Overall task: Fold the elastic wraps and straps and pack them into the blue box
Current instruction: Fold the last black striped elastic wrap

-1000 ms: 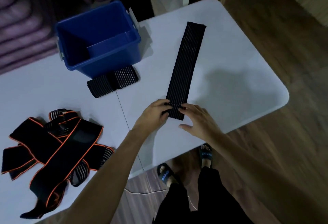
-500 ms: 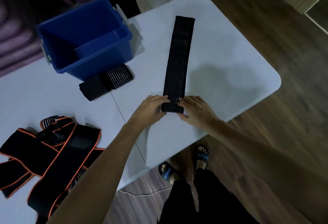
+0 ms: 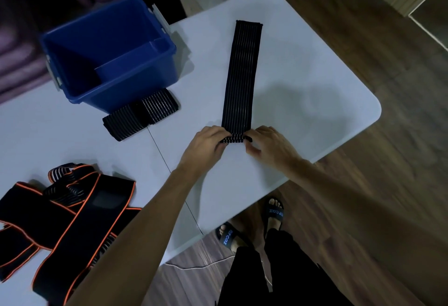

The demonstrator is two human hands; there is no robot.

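**Rolling the near end of a laid-out elastic wrap**

While the person's two sandalled feet (image 3: 252, 223) stand on the wood-plank floor (image 3: 363, 184) below the table edge, both forearms reach forward over the white folding table (image 3: 303, 75); the left hand (image 3: 206, 145) and the right hand (image 3: 269, 145) sit side by side with a short gap between them, each pinching one corner of the near end of the long black ribbed elastic wrap (image 3: 242, 75); that end is turned up into a small fold or roll between the fingertips, while the rest of the band lies flat on the table and runs away from the person. To the near left lies a tangled heap of black straps with orange edging (image 3: 60, 211), not yet folded; farther off, a folded black ribbed wrap with pale stripes (image 3: 140, 116) rests on the table, touching the near wall of the open blue plastic box (image 3: 135, 87); the box appears to hold no wraps, though part of its floor is in shadow. The step in hand is judged to be the first turn of the fold on the long wrap; the next move calls for both hands to carry the fold forward evenly, keeping the edges aligned so the band does not skew; packing has yet to begin.
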